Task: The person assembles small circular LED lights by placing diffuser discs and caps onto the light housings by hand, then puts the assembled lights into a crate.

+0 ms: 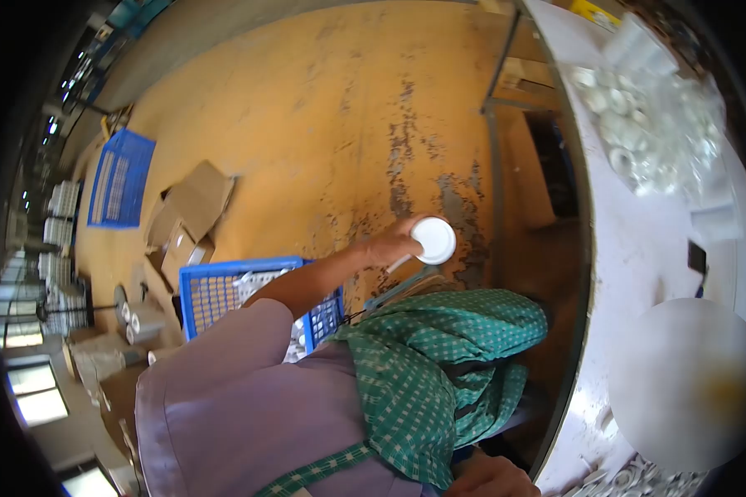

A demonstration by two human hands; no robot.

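Observation:
My left hand (396, 241), at the end of the outstretched bare forearm, is closed on a white round piece (433, 240) with a flat face and raised rim. This piece is over the worn floor, beyond the blue crate (240, 267). Several white parts lie inside the crate, partly hidden by my arm. My right hand (491, 478) shows at the bottom edge, close to the apron and the table edge. Its fingers are largely cut off, and what it holds, if anything, is hidden.
The white table (626, 248) runs along the right, with bagged white parts (630, 124), a blurred pale round object (688, 385) and small parts near the bottom. Another blue crate (122, 178) and open cardboard boxes (195, 203) stand on the orange floor (307, 124).

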